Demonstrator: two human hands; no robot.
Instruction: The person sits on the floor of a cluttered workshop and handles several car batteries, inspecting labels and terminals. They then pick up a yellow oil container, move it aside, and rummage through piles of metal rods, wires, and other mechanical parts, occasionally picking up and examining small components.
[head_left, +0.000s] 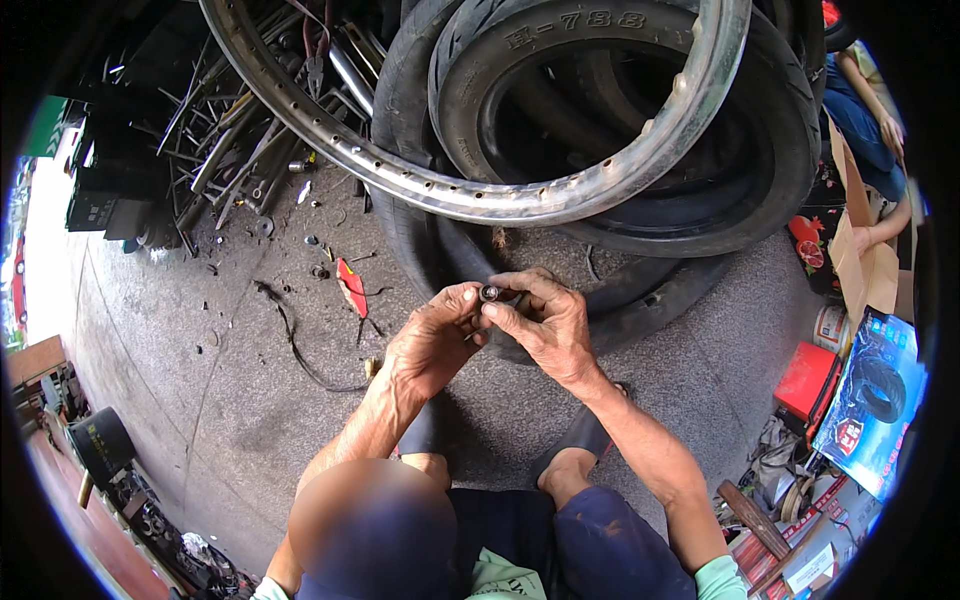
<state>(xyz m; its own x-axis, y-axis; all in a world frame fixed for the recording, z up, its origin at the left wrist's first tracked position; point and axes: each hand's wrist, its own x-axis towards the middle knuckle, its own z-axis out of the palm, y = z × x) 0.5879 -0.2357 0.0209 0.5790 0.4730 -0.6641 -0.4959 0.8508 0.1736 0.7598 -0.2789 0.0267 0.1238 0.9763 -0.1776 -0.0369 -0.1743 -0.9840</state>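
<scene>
Between the fingertips of both hands is a small dark round part (pixel 490 293) with a lighter ring at its end; I cannot make out its exact kind. My left hand (pixel 433 342) pinches it from the left with thumb and fingers. From the right, my right hand (pixel 545 322) grips it with thumb and curled fingers, which hide much of it. Just beyond the hands lie black tyres (pixel 640 228) and a black rubber tube (pixel 660 305). A bare metal wheel rim (pixel 480 203) arches over them.
Metal tools (pixel 235 150) lie heaped at the far left. A red flat piece (pixel 352 288), a black cable (pixel 290 335) and small parts are scattered on the floor. At right are a red box (pixel 808 382), a blue carton (pixel 875 400) and another person's hand (pixel 885 228) by cardboard.
</scene>
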